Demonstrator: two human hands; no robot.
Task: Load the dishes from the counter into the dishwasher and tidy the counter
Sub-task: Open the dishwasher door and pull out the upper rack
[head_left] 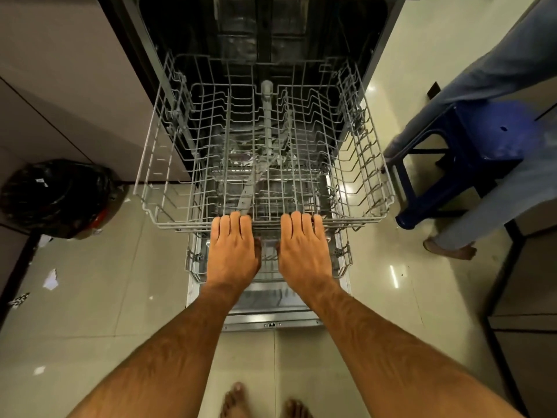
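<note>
— While both your hands rest on the front rail of the upper rack (265,140), pulled well out of the open dishwasher (271,31), how do you expect that rack to behave?

— As a judgement: stiff wire, light with nothing in it, rolling on its side runners. Hold it where you are holding it, at the middle of the front rail, one hand each side of centre, so it should run straight rather than skew.

— And the fingers?

— Your left hand (232,251) lies palm down, its four fingers (230,220) close together and curled over the rail. Your right hand (303,251) mirrors it, fingers side by side and hooked on the same rail. Both thumbs are hidden underneath, so I cannot tell how firmly you are clamped.

— Where are the dishes?

— None show here, and neither does the counter. The upper rack is bare, and the lower rack (194,260) below your wrists, resting over the dropped door (271,322), looks bare too.

— Anything nearby to mind?

— A blue stool (470,152) stands just right of the rack, with another person's leg (482,218) beside it. A lined bin (57,197) sits to the left.
</note>
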